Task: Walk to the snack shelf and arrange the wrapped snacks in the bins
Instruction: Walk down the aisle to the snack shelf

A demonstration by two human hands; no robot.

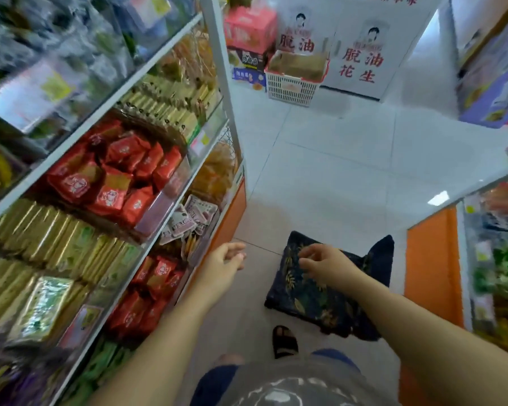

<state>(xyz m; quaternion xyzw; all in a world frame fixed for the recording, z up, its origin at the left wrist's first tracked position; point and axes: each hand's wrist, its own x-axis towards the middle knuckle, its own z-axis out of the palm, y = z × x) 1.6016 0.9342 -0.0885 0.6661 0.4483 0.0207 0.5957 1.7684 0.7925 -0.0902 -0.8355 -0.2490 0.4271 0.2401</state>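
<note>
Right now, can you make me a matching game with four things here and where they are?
Things: 1 red snack packets; 2 white basket; 3 dark blue cushion; 4 black sandal.
Places: A far end of the aisle; B in a shelf bin, left side; C worn by the person; D under the right hand.
Pairs: 1-B, 2-A, 3-D, 4-C.
</note>
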